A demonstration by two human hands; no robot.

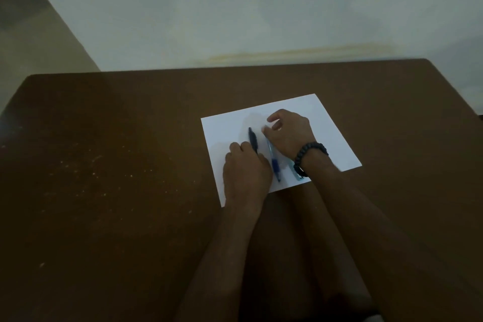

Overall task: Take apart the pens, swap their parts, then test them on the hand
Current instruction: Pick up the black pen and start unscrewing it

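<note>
Head view: a white sheet of paper point(326, 123) is seen lying on a brown desk point(104, 151), toward 2 o'clock from the middle of the picture, and both hands are laid over it. The left hand point(245, 167) is placed on the near left part of the sheet, its fingers curled round the lower end of a dark pen point(253, 138). The right hand point(291, 131), with a dark bead bracelet point(309, 155) at the wrist, is held over the upper end of a blue pen point(273, 159); its fingertips appear pinched on that pale end, though the blur makes this hard to confirm.

Both pens are found on the paper, side by side between the hands and close together. The long axis of each is run from about 5 o'clock to 11 o'clock. The dark pen's free end is pointed toward 11 o'clock. The blue pen's grip lies at the near end, so its writing tip is judged to point toward 5 o'clock. A pale blue piece point(295, 172) is glimpsed under the right wrist; what it is cannot be told.

The step in hand is judged to be the picking up of the pens, with nothing yet taken apart. Next, a firm hold on each barrel would be called for so that the halves can be unscrewed.
</note>
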